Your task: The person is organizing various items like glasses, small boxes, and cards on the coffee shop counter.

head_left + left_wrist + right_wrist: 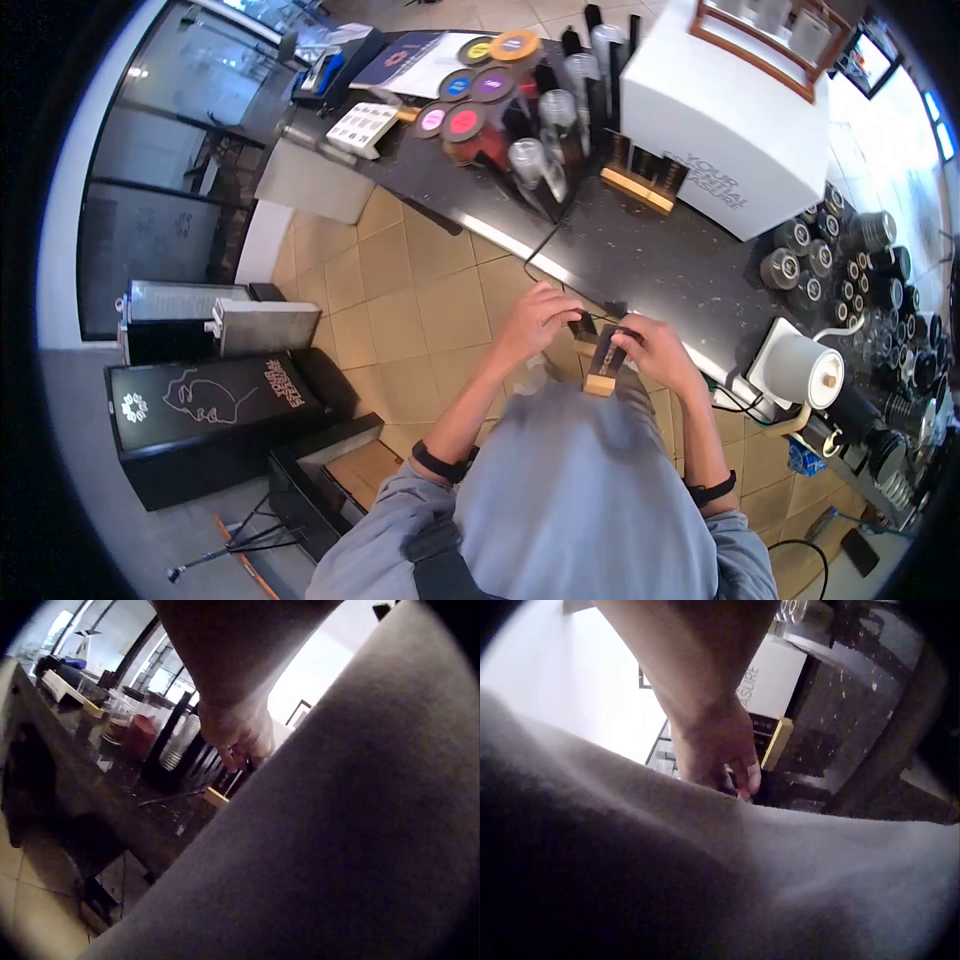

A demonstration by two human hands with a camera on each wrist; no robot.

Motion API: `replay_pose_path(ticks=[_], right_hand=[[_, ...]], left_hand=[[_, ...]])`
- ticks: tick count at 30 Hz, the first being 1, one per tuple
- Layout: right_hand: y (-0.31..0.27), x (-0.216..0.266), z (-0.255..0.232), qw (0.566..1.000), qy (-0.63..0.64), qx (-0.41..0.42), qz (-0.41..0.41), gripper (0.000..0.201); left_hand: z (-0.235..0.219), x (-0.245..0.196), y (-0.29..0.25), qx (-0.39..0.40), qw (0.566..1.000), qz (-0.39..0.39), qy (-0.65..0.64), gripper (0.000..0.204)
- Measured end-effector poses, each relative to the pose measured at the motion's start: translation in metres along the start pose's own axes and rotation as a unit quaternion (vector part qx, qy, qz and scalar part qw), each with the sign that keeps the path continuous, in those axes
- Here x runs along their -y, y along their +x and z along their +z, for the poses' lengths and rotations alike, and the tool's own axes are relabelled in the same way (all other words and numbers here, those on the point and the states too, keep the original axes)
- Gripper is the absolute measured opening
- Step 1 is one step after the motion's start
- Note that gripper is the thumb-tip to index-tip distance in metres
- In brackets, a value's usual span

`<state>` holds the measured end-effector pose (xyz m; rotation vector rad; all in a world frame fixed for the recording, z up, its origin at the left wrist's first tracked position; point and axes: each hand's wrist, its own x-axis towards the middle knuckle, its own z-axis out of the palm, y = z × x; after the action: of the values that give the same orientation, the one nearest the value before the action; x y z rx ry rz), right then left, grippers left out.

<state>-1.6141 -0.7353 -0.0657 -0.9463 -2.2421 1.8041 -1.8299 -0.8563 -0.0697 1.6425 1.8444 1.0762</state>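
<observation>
In the head view my right hand (655,352) grips a dark flat piece with small lettering and a light wooden end (600,384), held in front of my shirt. My left hand (540,322), just to its left, pinches a small black piece (583,324) between thumb and fingers, above a second small wooden-ended piece. The left wrist view has my left hand (238,733) with fingers bent, its held piece mostly hidden by the sleeve. In the right wrist view my right hand (716,746) curls its fingers, and what it grips is hidden.
A dark speckled counter (640,262) holds round coloured-lid jars (465,122), clear cups, a wooden-based holder (637,190) and a large white box (725,110). Many jars (780,268) and a white kettle-like pot (805,373) stand right. A black case (215,405) is at lower left.
</observation>
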Motion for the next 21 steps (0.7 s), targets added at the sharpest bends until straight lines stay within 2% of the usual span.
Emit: replay_pose_path(ticks=[3, 4, 6, 8, 11, 16, 19, 21], right_hand=[[0.021, 0.030, 0.047, 0.994, -0.027, 0.108, -0.018, 0.021], [0.029, 0.036, 0.066, 0.993, -0.039, 0.113, -0.020, 0.021], [0.045, 0.050, 0.110, 0.987, -0.064, 0.105, -0.106, 0.020], [0.066, 0.072, 0.155, 0.986, -0.057, 0.136, -0.079, 0.022], [0.096, 0.100, 0.222, 0.974, -0.128, 0.171, -0.075, 0.023], [0.148, 0.134, 0.316, 0.966, -0.146, 0.174, -0.125, 0.022], [0.186, 0.157, 0.348, 0.953, -0.206, 0.152, -0.164, 0.019], [0.211, 0.171, 0.364, 0.958, -0.193, 0.127, -0.170, 0.019]], left_hand=[[-0.041, 0.025, -0.051, -0.017, 0.999, -0.048, 0.002, 0.016], [-0.055, 0.035, -0.068, -0.029, 0.998, -0.047, -0.003, 0.016], [-0.088, 0.059, -0.108, -0.073, 0.996, -0.048, -0.007, 0.016], [-0.125, 0.088, -0.143, -0.093, 0.994, -0.058, -0.003, 0.014], [-0.177, 0.125, -0.198, -0.119, 0.990, -0.076, -0.002, 0.012], [-0.262, 0.181, -0.270, -0.148, 0.983, -0.109, 0.014, 0.011], [-0.306, 0.213, -0.286, -0.148, 0.983, -0.103, 0.030, 0.011], [-0.337, 0.235, -0.282, -0.138, 0.982, -0.115, 0.054, 0.011]])
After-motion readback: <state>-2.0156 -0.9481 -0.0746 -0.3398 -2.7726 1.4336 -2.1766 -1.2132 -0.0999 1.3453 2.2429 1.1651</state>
